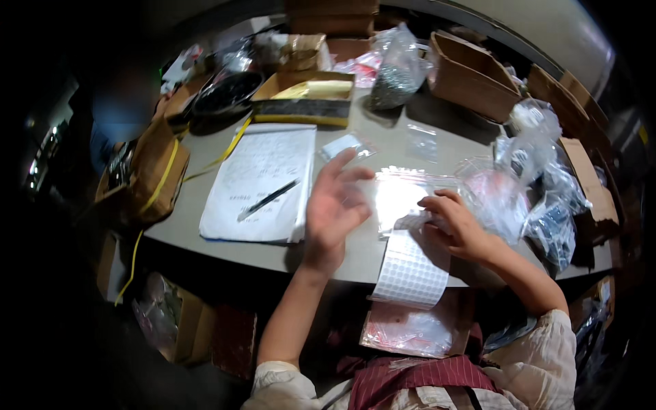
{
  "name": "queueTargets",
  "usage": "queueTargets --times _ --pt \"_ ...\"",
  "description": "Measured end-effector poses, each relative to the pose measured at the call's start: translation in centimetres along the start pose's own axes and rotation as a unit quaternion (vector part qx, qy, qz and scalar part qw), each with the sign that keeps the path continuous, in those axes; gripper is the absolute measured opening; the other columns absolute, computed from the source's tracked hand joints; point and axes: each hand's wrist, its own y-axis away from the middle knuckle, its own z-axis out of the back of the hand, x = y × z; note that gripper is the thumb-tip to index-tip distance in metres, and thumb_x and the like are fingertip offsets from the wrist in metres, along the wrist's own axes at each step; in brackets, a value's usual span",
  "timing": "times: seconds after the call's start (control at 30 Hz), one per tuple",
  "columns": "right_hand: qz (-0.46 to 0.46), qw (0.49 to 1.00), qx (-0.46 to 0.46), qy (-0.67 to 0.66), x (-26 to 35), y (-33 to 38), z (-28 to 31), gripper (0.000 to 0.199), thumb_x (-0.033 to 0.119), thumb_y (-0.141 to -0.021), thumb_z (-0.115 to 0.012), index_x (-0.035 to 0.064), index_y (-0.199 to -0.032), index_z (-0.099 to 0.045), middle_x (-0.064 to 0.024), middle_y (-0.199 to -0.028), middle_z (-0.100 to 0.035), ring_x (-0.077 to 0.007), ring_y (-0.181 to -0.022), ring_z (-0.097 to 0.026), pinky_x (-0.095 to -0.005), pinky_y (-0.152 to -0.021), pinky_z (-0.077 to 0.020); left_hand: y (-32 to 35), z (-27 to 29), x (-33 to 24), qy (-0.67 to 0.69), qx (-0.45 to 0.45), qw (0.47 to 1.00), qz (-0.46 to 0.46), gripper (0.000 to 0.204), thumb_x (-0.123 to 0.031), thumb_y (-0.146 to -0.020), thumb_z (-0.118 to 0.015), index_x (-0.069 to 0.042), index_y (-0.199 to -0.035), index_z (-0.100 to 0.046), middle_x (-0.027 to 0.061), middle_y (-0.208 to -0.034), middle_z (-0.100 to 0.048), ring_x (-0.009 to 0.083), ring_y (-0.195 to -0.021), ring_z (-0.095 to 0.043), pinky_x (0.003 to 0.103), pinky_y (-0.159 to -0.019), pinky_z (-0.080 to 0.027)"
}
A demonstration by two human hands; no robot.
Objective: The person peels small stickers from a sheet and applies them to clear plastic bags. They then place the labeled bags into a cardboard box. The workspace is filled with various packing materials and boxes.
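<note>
My left hand (333,208) is raised over the table, palm partly turned up and slightly blurred, its fingers apart and holding nothing. Beside it lies a clear zip bag (396,195), shining under the light. Bent but spread, the fingers of my right hand (459,225) rest at the bag's right side, over the upper end of a sheet of small round stickers (412,270). That sheet curves down over the table's front edge. Just beyond my left fingertips is a small clear bag with a white piece inside (347,145). Whether my right fingertips press the bag or the sheet is unclear.
A notepad (256,164) carries a pen (268,199) on the left. Cardboard boxes (471,78) and a filled plastic bag (398,75) line the back. Crumpled plastic bags (540,164) crowd the right. Below the edge sits a stack of clear bags (410,331). A person (123,116) is at far left.
</note>
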Motion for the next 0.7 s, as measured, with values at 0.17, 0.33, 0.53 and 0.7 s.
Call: queueTargets --times 0.17,0.33,0.53,0.7 --pt "0.022 1.0 0.003 0.018 -0.5 1.4 0.0 0.053 0.004 -0.088 -0.073 0.0037 -0.137 -0.054 -0.0143 -0.124 -0.065 -0.0338 -0.115 -0.062 -0.0532 -0.118 -0.0371 -2.9 0.0 5.9 -0.468 0.042 0.882 -0.031 0.075 0.0 -0.084 -0.063 0.002 -0.156 -0.042 0.0185 -0.141 -0.056 0.0279 -0.112 -0.061 0.037 -0.1 -0.051" --pt "0.029 0.999 0.001 0.029 0.0 2.3 0.7 0.062 0.001 -0.083 -0.072 0.0054 -0.141 -0.052 -0.0132 -0.113 -0.063 -0.0313 -0.11 -0.062 -0.0564 -0.118 -0.0355 -1.3 -1.0 5.9 -0.556 0.02 0.824 -0.104 0.057 -0.006 -0.086 -0.07 -0.002 -0.141 -0.057 0.0206 -0.139 -0.059 0.0399 -0.127 -0.054 0.048 -0.114 -0.039" --pt "0.085 0.996 -0.009 -0.008 0.3 0.6 -0.1 0.067 -0.002 -0.075 -0.072 0.0046 -0.138 -0.054 -0.0128 -0.111 -0.062 -0.0308 -0.11 -0.062 -0.0571 -0.117 -0.0361 1.1 -2.4 5.5 -0.518 0.142 0.835 -0.118 0.027 -0.022 -0.086 -0.083 -0.006 -0.106 -0.075 0.0087 -0.12 -0.071 0.0301 -0.114 -0.062 0.04 -0.098 -0.043" --pt "0.095 0.991 -0.087 0.035 1.6 -1.1 -0.4 0.06 -0.001 -0.072 -0.073 0.0033 -0.129 -0.057 -0.0129 -0.109 -0.062 -0.0323 -0.11 -0.063 -0.0565 -0.117 -0.0378 1.0 -2.5 4.9 -0.478 0.125 0.863 -0.103 0.012 -0.009 -0.086 -0.077 -0.002 -0.096 -0.077 0.0104 -0.092 -0.074 0.0306 -0.084 -0.067 0.04 -0.08 -0.049"
